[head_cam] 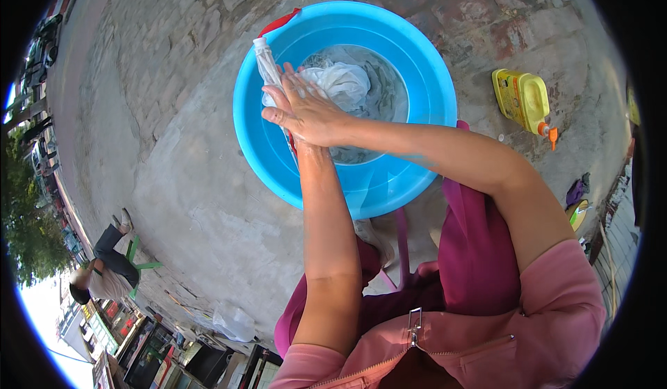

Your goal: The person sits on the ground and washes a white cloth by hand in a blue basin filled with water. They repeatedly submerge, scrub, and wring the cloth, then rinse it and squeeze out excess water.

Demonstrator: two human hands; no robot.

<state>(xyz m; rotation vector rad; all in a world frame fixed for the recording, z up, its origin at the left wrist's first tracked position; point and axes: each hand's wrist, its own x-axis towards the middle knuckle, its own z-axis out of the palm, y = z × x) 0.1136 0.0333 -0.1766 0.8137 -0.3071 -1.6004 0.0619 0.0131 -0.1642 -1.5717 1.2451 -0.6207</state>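
My right hand [312,118] lies with its fingers extended across my left hand [280,97], near the left side of a round blue plastic basin [427,71]. Most of the left hand is hidden beneath the right, and whether anything is between the palms does not show. A long white bundle [267,63] with a white cap slants from the basin's upper left rim and passes behind the hands. Wet white cloth [346,84] lies bunched in cloudy water [388,97]. Red material [279,22] hangs over the rim, and a red strip shows below the hands.
A yellow bottle [521,97] with an orange pump lies on the paving at right. Farther down are a purple item [575,192] and a round yellow-green item [578,215]. At left, a person [112,269] sits on a green stool [136,264]. A clear plastic bag [233,322] lies at lower left.
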